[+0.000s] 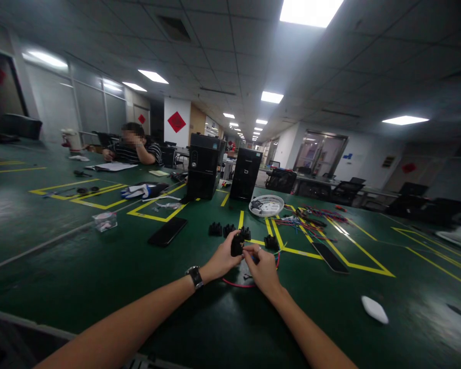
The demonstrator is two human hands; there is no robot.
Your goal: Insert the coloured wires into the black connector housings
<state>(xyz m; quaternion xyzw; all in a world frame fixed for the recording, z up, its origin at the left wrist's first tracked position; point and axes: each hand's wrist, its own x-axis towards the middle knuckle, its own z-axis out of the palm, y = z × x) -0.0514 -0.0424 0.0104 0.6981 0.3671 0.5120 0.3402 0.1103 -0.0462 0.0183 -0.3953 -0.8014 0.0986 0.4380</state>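
My left hand is closed around a small black plastic part, held just above the green table. My right hand is pinched beside that part, its fingertips touching it; what they grip is too small to name. A red wire loops on the table under both hands. Several similar black parts lie in a row just beyond my hands. A wristwatch sits on my left wrist.
A black phone lies to the left, another dark slab to the right. Behind stand two black computer towers, a white basket and a tangle of coloured wires. A person in a striped shirt sits far left.
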